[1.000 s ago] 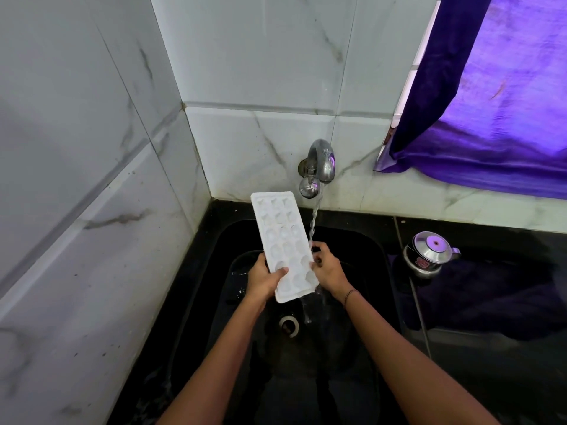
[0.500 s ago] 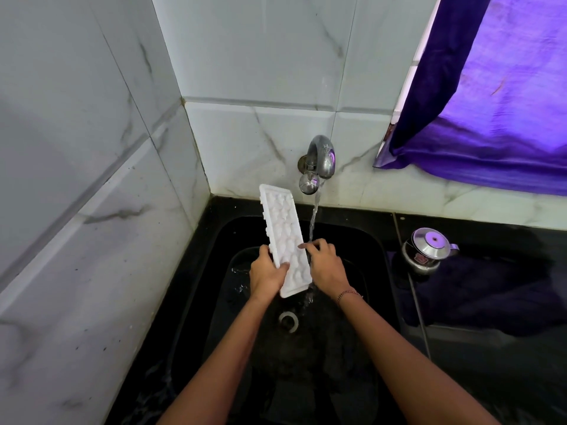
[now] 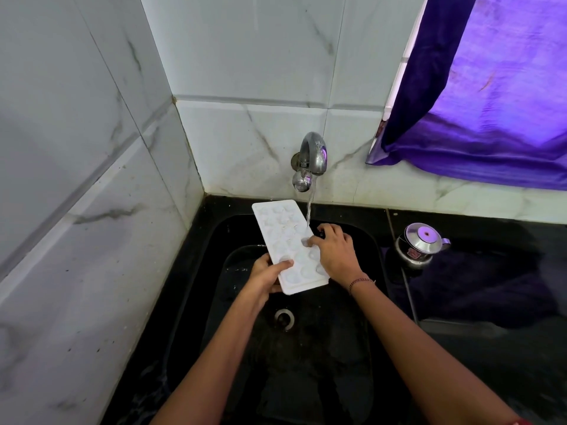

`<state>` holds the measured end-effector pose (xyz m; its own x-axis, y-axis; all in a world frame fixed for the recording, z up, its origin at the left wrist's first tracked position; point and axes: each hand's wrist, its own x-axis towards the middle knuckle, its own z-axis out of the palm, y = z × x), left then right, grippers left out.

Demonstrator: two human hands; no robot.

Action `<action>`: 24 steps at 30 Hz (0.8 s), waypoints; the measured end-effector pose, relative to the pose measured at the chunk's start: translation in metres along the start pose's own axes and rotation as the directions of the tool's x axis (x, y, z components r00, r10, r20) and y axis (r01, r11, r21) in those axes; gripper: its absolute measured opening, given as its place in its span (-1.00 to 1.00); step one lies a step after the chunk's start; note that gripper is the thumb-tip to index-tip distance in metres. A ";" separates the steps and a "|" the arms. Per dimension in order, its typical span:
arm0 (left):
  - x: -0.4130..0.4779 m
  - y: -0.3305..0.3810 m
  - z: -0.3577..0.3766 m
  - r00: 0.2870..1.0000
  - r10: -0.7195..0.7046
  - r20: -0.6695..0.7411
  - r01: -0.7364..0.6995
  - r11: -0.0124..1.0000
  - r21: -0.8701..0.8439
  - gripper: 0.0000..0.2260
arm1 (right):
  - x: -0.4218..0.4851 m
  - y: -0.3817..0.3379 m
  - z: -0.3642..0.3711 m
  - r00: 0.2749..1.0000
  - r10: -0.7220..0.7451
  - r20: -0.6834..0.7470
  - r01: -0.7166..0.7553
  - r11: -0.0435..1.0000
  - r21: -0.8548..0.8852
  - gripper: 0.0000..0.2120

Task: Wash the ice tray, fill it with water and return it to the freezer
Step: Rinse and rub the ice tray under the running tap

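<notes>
Left hand (image 3: 265, 276) holds ice tray (image 3: 283, 237) under tap (image 3: 311, 157), right hand (image 3: 336, 256) pinches edge

Left grip (image 3: 266, 276), right grip (image 3: 336, 256), both curled.

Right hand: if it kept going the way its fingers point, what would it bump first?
The white ice tray: the right hand's fingertips rest on its cups, where the tap's water stream lands. Depth is hard to judge, but nothing else seems to lie between.
</notes>
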<state>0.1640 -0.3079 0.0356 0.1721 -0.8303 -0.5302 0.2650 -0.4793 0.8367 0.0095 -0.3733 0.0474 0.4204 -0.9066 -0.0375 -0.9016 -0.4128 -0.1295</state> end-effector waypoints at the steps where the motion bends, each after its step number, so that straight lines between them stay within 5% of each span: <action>1: 0.001 0.000 -0.001 1.000 -0.002 0.008 0.002 1.000 -0.008 -0.59 | 0.001 -0.002 -0.002 1.000 -0.010 -0.017 0.010 1.000 -0.019 -0.49; 10: 0.008 0.001 -0.005 1.000 0.012 0.025 -0.010 0.997 -0.075 -0.65 | 0.004 -0.009 -0.008 0.999 -0.029 -0.040 0.026 0.997 -0.077 -0.45; 15: 0.011 -0.001 -0.005 0.997 0.006 0.077 -0.002 0.999 -0.047 -0.60 | 0.007 -0.007 -0.009 0.993 -0.045 -0.110 0.042 0.999 -0.030 -0.68; 24: 0.016 0.006 0.013 0.995 0.015 0.096 -0.006 0.996 -0.088 -0.66 | 0.004 -0.003 -0.005 0.985 -0.058 -0.161 0.066 0.997 0.048 -0.65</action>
<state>0.1560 -0.3277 0.0336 0.0842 -0.8608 -0.5020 0.3462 -0.4471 0.8248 0.0139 -0.3762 0.0525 0.4500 -0.8835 0.1301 -0.8659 -0.4673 -0.1787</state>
